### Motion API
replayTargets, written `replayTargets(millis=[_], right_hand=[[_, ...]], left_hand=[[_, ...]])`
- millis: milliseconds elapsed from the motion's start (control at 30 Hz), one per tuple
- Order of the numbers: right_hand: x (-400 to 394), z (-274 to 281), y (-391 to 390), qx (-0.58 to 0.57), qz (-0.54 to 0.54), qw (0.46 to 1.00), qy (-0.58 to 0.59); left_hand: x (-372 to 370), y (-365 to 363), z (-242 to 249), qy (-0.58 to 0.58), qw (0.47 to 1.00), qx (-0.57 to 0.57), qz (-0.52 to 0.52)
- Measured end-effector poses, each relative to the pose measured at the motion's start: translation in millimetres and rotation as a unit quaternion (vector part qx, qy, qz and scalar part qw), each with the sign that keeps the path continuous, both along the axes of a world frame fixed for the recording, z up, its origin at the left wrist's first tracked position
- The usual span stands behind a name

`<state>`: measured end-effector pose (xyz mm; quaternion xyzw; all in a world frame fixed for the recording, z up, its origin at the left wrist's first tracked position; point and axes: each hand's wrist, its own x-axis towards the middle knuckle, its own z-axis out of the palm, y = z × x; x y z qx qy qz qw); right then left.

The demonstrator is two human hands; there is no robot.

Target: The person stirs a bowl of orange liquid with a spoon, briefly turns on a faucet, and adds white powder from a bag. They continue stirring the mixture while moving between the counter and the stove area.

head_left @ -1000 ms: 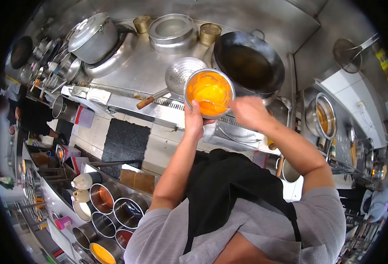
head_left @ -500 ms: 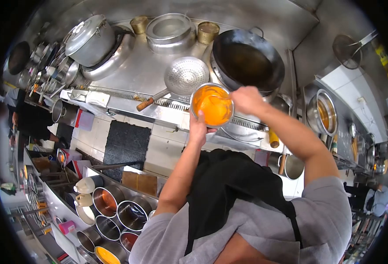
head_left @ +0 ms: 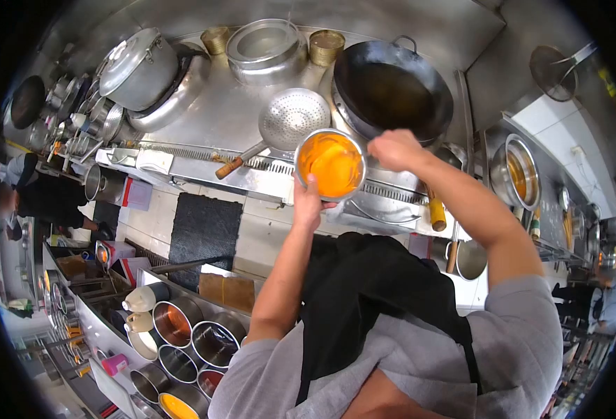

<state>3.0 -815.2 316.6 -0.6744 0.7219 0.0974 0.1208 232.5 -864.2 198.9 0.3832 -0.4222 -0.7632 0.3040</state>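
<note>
My left hand (head_left: 307, 202) grips a metal bowl (head_left: 361, 183) from below, with the thumb over its near rim. Inside is a thick, bright orange mixture (head_left: 334, 167), smeared up the walls. Just right of the bowl is my right hand (head_left: 397, 149), closed and slightly blurred; I cannot make out what its fingers hold. It lies in front of the near rim of a black wok (head_left: 391, 94) with dark liquid in it. Behind the bowl rests a perforated strainer ladle (head_left: 294, 117), its wooden handle pointing left.
At the back of the steel stove stand a lidded pot (head_left: 130, 70), a round metal vessel (head_left: 266, 52) and two tins. A yellow-handled tool (head_left: 437, 213) juts from the front edge at right. Several pots of sauces (head_left: 175, 325) stand at lower left. Another person (head_left: 42, 202) is far left.
My right hand has drawn back from over the bowl's right rim and is now apart from it. The bowl, in my left hand, has shifted slightly left.
</note>
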Motion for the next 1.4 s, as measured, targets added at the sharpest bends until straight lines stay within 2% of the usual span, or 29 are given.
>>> replayTargets(millis=[33,100,133,233,300,367,400,500,533,633,667,733,800,833,900,933,1033,1100,1167,1200,1267,1333,1367,1400], right_hand=[[10.6,14.2,-6.4,-0.005,-0.007,0.999,0.033],[37.1,0.6,5.7,-0.052,0.022,0.998,0.022],[48.2,3.6,12.1,0.009,0.041,0.999,0.025],[4.2,-0.5,6.3,-0.012,0.006,0.999,-0.036],[1.0,12.7,-7.5,-0.025,-0.005,0.999,0.029],[31.6,2.5,4.4,-0.025,0.036,0.998,0.052],[39.3,4.7,12.1,-0.006,0.070,0.997,0.019],[-2.1,8.1,3.2,-0.003,0.042,0.999,-0.001],[-7.6,10.7,-2.2,-0.043,0.041,0.998,0.025],[24.7,-12.3,11.9,-0.091,0.093,0.991,0.036],[38.4,-3.3,20.8,-0.069,0.100,0.992,0.023],[13.2,-0.5,15.6,-0.063,0.113,0.991,0.037],[-6.7,8.4,-0.1,-0.019,0.119,0.988,0.097],[-5.3,21.6,-4.8,-0.059,0.131,0.984,0.102],[-3.9,24.4,-11.9,-0.161,0.161,0.971,0.071],[-4.6,24.5,-12.7,-0.161,0.163,0.971,0.073],[-5.7,8.5,-4.9,-0.139,0.115,0.980,0.083],[2.6,-13.1,18.7,-0.075,-0.002,0.996,0.051],[33.2,-23.3,41.7,-0.015,-0.069,0.997,-0.006],[37.7,-40.3,45.9,-0.017,-0.066,0.998,-0.004],[39.3,-78.1,48.2,-0.022,-0.157,0.967,-0.197],[37.9,-60.3,40.6,-0.015,-0.140,0.972,-0.188],[36.9,-45.6,36.8,-0.006,-0.125,0.976,-0.176],[37.3,-22.4,32.2,-0.018,-0.153,0.982,-0.109]], left_hand=[[-7.1,1.1,-1.8,0.001,1.000,-0.001,0.000],[-16.4,1.6,-3.9,0.019,0.999,0.030,0.022],[-13.5,-3.3,-3.7,0.018,0.999,0.029,0.020],[-4.5,-6.7,-4.8,0.027,0.999,0.040,0.005],[-18.1,1.3,-3.4,0.027,0.999,0.028,0.014],[-20.6,-2.0,-8.4,0.041,0.999,0.019,0.023],[-17.1,-5.9,-6.6,0.033,0.999,0.022,0.016],[-11.8,-9.7,-7.7,0.039,0.999,0.027,-0.008],[-18.1,-6.0,-6.1,0.028,0.999,0.021,0.008],[-24.2,-7.3,-2.0,0.013,0.999,0.007,0.036],[-20.9,-7.9,1.1,0.014,0.999,0.014,0.035],[-15.7,-9.5,5.9,0.014,0.999,0.024,0.034],[-10.7,-14.2,10.8,-0.020,1.000,0.004,-0.004],[-9.1,-19.3,12.7,-0.020,1.000,0.006,-0.003],[-7.3,-33.6,20.6,-0.077,0.994,-0.006,-0.081],[-5.9,-39.1,29.5,-0.102,0.989,-0.021,-0.110],[-5.6,-52.7,32.3,-0.114,0.986,-0.056,-0.107],[-9.3,-50.4,22.8,-0.081,0.992,-0.074,-0.067],[-20.7,-38.2,12.5,-0.080,0.992,-0.101,-0.018],[-24.3,-30.3,1.9,-0.063,0.992,-0.109,-0.004],[-28.0,-10.8,-8.1,-0.025,0.996,-0.079,0.031],[-24.4,-2.6,-14.9,0.010,0.998,0.004,0.057],[-21.8,-1.3,-17.4,0.006,0.998,0.003,0.055],[-19.8,0.0,-16.3,0.028,0.997,0.031,0.071]])
